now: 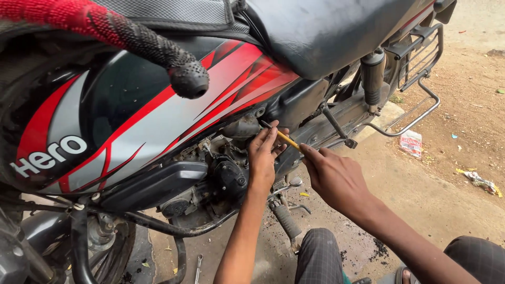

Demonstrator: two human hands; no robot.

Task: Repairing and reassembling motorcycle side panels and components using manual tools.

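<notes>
- Fingers (271, 138) of our left hand (261, 158) curl loosely around the shaft of a slim yellow-handled screwdriver (284, 138) near its tip; our right hand (334, 176) pinches the handle end.
- The tool's long axis slants up-left, tip toward the greasy dark metal engine (226, 176).
- Above sits the glossy red, grey and black tank (131, 110); a knobbly rubber grip (158, 52) crosses it.

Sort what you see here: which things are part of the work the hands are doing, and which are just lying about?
In use:
left hand at the engine
right hand on the yellow-handled tool
motorcycle

Lying about:
spanner on the ground
wrapper by the kerb
crumpled litter on the dirt
</notes>
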